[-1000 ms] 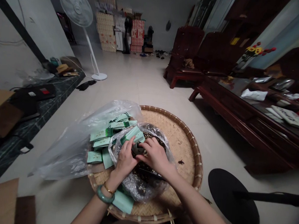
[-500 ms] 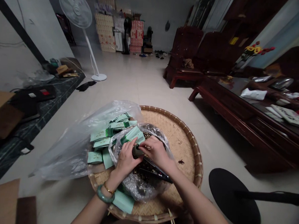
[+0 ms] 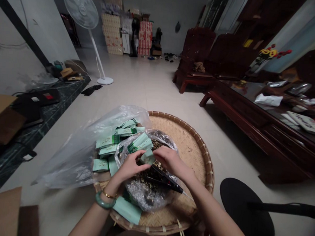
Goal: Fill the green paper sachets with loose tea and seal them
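Observation:
Between my two hands is a small pale-green packet (image 3: 147,157), raised over an open clear plastic bag (image 3: 153,201). My left hand (image 3: 129,167) grips its left side between thumb and fingers, and a green bangle circles that wrist. The fingers of my right hand (image 3: 171,161) are pinched at the packet's right edge. Dark and yellowish dried bits, like loose tea (image 3: 160,143), fill the bag. A long black tool with a red light and a pale cord (image 3: 167,179) lies across them. Stacked green packets (image 3: 141,141) sit just beyond my left hand.
The round woven bamboo tray (image 3: 210,170) carries the bag and more green packets (image 3: 107,141). A large clear plastic sheet or bag (image 3: 73,163) spills over its left side. A black round stand base (image 3: 245,207) is on the floor to the right. A wooden table (image 3: 242,119) stands beyond.
The packet has turned so its pale face shows. My left hand has shifted left and slightly down, my right hand slightly right. More of the black tool is visible.

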`<state>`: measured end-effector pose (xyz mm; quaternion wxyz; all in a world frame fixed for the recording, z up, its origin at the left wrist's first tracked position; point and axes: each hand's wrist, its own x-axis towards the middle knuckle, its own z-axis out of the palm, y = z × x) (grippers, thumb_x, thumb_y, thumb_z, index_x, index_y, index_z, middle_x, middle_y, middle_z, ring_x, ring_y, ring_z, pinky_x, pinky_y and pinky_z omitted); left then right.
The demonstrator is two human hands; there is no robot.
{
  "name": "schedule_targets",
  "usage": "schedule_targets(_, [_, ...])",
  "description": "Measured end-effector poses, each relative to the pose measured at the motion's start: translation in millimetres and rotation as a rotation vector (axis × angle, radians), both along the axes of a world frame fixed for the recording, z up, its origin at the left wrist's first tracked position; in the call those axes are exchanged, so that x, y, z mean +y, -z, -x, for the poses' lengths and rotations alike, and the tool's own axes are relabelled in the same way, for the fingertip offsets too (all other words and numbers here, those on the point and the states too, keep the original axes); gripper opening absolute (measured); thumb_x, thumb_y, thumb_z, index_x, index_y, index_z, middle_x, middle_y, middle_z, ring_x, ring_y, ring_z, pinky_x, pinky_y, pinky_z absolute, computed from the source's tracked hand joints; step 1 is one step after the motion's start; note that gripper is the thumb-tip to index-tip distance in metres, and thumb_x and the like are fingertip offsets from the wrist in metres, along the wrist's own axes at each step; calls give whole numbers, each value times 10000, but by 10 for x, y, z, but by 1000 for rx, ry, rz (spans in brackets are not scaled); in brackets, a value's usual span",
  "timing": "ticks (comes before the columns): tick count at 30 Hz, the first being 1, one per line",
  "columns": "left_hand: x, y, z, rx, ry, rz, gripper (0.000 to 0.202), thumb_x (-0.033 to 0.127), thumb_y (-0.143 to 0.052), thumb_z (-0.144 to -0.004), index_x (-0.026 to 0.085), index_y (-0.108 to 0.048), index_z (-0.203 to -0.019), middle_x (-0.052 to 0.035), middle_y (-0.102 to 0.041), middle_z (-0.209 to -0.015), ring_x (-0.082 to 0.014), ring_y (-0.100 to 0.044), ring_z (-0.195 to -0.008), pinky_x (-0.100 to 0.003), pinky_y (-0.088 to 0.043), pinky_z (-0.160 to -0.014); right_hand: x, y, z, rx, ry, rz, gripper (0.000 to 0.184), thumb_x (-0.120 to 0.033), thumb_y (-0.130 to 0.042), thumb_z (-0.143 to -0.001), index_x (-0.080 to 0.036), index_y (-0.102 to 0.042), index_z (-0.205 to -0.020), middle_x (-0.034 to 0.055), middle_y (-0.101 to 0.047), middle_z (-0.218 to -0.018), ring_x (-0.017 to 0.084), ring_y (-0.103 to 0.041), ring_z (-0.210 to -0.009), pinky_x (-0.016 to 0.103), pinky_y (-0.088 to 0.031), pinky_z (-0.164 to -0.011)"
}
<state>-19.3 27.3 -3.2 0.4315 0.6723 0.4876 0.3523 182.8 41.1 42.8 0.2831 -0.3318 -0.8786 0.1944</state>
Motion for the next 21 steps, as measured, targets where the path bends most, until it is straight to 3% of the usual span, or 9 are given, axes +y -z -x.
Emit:
schedule_targets(4, [35,-37,-7,-170,47,202,327,248,-761,-614,155,-575,-867,24,-646,-725,-141,-590,-661,-228,-429,-621,-9,-126,-26,-44,2,85,119,-239,-552,-900,-173,-650,-909,43,-651,-790,156,-581,-733,259,-456,-670])
schedule_targets(9, [-6,-45,-118,-167,12,202,419,177,-756,-578,144,-613,-970,14,-670,-760,-150,-590,-690,-225,-417,-640,-26,-108,39,-103,39,142,206,-269,-604,-879,-167,-656,-707,26,-620,-680,160,-552,-738,251,-431,-666])
schedule_targets(13, [-28,-56,-162,-65,6,173,239,187,-741,-587,120,-679,-809,7,-650,-719,-155,-557,-688,-232,-405,-638,-29,-68,54,-103,59,151,271,-245,-575,-895,-161,-622,-642,34,-598,-662,184,-532,-810,278,-435,-716])
schedule_targets(18, [-31,-59,-206,-180,-11,261,284,217,-742,-566,112,-674,-820,15,-634,-692,-147,-546,-650,-236,-416,-619,-39,-47,32,36,201,131,94,-256,-635,-849,-170,-659,-821,45,-615,-837,181,-534,-827,310,-441,-752])
schedule_targets(21, [-46,-93,-247,-192,-27,248,268,202,-743,-554,126,-662,-798,14,-640,-700,-158,-560,-669,-243,-434,-630,-43,-13,37,147,274,168,253,-282,-692,-797,-177,-632,-1019,53,-608,-933,169,-560,-818,292,-458,-716])
